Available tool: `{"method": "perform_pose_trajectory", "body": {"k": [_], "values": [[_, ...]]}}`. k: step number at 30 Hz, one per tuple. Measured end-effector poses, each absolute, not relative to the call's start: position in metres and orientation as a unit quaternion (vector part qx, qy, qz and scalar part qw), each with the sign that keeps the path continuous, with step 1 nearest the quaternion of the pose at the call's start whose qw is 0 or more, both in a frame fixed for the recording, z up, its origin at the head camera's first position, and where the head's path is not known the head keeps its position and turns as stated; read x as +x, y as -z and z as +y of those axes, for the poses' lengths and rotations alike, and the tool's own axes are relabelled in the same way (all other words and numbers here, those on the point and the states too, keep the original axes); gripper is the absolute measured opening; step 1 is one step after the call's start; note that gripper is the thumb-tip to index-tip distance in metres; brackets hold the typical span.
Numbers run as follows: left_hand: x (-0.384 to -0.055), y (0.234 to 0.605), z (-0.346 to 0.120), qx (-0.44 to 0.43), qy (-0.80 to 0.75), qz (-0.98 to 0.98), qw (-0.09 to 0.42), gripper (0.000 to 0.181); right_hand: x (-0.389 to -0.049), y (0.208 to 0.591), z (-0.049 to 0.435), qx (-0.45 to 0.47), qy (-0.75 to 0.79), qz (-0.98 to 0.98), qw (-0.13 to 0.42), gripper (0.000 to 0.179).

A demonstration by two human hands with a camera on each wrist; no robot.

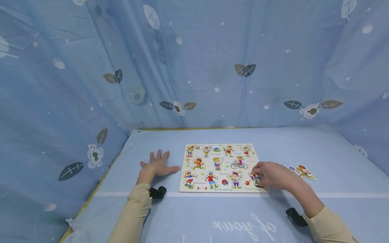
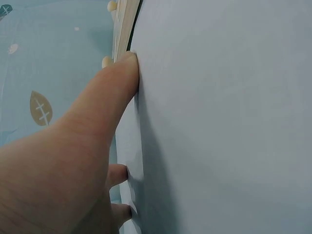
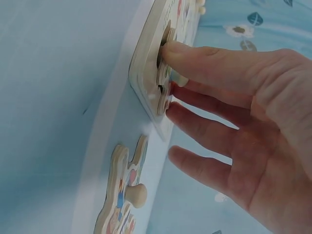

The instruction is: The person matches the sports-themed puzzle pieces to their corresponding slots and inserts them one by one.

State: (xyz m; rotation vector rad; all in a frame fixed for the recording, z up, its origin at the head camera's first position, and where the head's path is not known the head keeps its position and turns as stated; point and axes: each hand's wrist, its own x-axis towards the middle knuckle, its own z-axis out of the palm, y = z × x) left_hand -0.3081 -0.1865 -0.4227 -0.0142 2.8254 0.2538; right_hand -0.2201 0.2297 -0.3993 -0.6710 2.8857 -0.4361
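Observation:
On the table lies a wooden knob puzzle board [image 1: 203, 172] printed with children playing sports, most of its recesses filled with figure pieces. At its near right corner my right hand [image 1: 278, 173] pinches a puzzle piece [image 3: 165, 73] by its edges, thumb on one side and fingers on the other. That piece sits over its recess, slightly raised at one edge in the right wrist view, and is partly covered by the hand in the head view. My left hand [image 1: 158, 167] rests with fingers spread on the cloth, its thumb [image 2: 127, 66] at the board's left edge.
Right of the board lies a loose runner-shaped piece [image 1: 305, 172] with a wooden knob [image 3: 136, 195]; a blue-topped bit beside it is partly behind the right hand. A pale blue cloth [image 1: 182, 216] covers the table, and patterned curtains [image 1: 200, 67] hang behind and at the sides.

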Motion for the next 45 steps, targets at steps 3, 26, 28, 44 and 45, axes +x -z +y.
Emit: {"method": "perform_pose_trajectory", "body": {"k": [3,26,28,44,45], "values": [[-0.307,0.423,-0.188,-0.005,-0.089,0.984,0.152,0.104,-0.22,0.4,0.23,-0.222,0.151,0.961,0.068,0.019],[-0.309,0.423,-0.188,-0.009,-0.089,0.985,0.149,0.105,-0.231,0.381,0.14,-0.311,0.129,0.942,-0.007,0.032],[-0.309,0.423,-0.188,-0.011,-0.088,0.985,0.15,0.105,-0.234,0.383,0.126,-0.322,0.132,0.938,-0.008,0.031],[-0.31,0.424,-0.185,-0.013,-0.084,0.985,0.152,0.105,-0.242,0.396,0.065,-0.365,0.152,0.919,-0.005,0.033],[-0.31,0.424,-0.186,-0.014,-0.084,0.985,0.152,0.105,-0.242,0.396,0.065,-0.362,0.153,0.92,-0.001,0.032]]}}
